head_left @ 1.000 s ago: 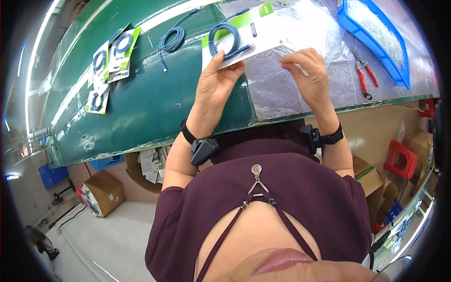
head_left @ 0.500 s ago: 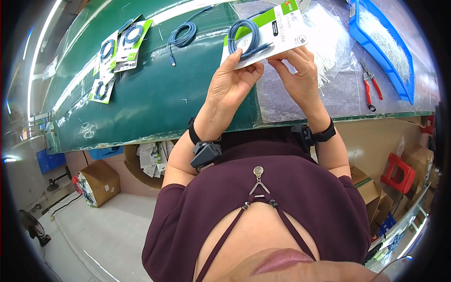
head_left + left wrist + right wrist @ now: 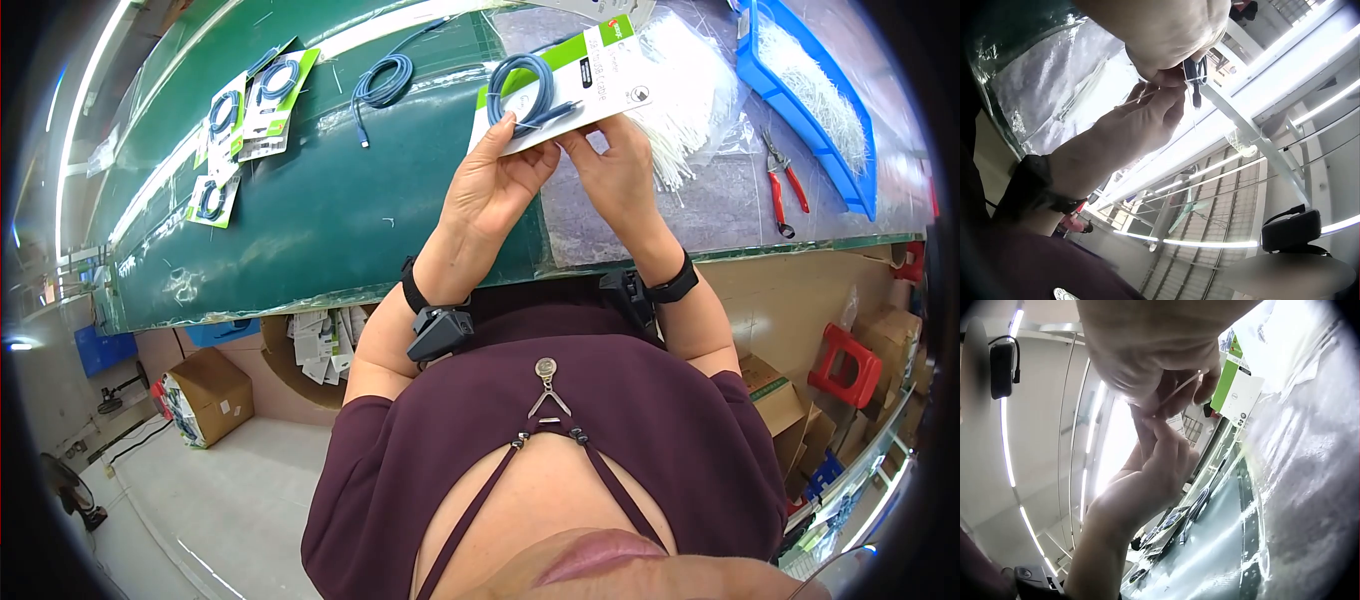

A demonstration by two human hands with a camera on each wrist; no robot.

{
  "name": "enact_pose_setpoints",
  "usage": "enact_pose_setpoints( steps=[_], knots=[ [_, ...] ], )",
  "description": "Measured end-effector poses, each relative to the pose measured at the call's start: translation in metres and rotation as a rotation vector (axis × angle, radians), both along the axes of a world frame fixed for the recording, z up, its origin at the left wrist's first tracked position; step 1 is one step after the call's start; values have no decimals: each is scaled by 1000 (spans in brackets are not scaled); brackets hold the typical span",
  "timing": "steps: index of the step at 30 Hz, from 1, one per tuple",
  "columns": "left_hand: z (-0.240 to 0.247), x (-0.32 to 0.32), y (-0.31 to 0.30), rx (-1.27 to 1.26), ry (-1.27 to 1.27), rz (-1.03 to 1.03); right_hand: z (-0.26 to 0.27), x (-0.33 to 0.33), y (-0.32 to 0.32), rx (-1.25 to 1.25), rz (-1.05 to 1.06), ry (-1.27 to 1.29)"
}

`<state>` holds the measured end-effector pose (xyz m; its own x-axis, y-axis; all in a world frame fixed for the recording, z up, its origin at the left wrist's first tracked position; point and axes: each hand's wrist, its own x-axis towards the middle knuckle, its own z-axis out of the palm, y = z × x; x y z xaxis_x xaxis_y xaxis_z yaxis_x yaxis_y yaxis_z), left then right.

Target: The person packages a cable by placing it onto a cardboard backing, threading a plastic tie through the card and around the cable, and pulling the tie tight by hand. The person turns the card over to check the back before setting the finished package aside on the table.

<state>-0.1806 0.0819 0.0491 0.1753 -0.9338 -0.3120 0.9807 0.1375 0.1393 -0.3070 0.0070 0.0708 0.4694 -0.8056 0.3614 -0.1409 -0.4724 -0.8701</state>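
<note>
In the head view a white and green card [image 3: 618, 88] carries a coiled blue cable [image 3: 546, 92]. The left hand [image 3: 490, 185] holds the card's lower left part, thumb on the front beside the coil and fingers behind. At the card's lower edge is the right hand [image 3: 614, 172], its fingertips partly hidden behind the card. A thin white tie [image 3: 1180, 389] runs between the right hand's fingers [image 3: 1205, 387] in the right wrist view. The left wrist view shows both hands close together, with a thin white strand [image 3: 1141, 97] by the right hand's fingers.
A loose coiled blue cable [image 3: 386, 82] lies on the green table [image 3: 330, 200]. Packaged cables [image 3: 268, 100] sit at the left. A pile of white ties [image 3: 668, 150], red-handled cutters [image 3: 786, 190] and a blue tray [image 3: 800, 102] of white strips are at the right.
The card has moved right since the first frame and tilted slightly. The right hand has come left and down to the card's lower edge, with its fingers going behind it.
</note>
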Motion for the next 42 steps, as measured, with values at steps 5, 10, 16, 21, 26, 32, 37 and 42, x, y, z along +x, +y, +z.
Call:
enact_pose_setpoints(
  steps=[5,10,16,21,26,32,37,42],
  knots=[
    [0,6,1,56,-136,25,-12,-12,-6,-36,132,26],
    [-5,2,0,66,-151,8,-26,-12,-4,287,89,-48],
    [3,0,1,94,-262,69,-41,-1,-1,337,139,-319],
    [1,2,3,42,-510,226,-22,-23,1,-339,32,326],
    [-2,-4,4,46,-610,215,17,-30,7,-593,68,303],
    [9,-11,12,78,-679,191,24,-17,-9,-831,117,333],
    [4,-13,12,91,-813,269,14,-18,-6,-815,87,288],
    [7,-14,14,19,-932,296,9,-18,-1,-878,3,173]
  ],
)
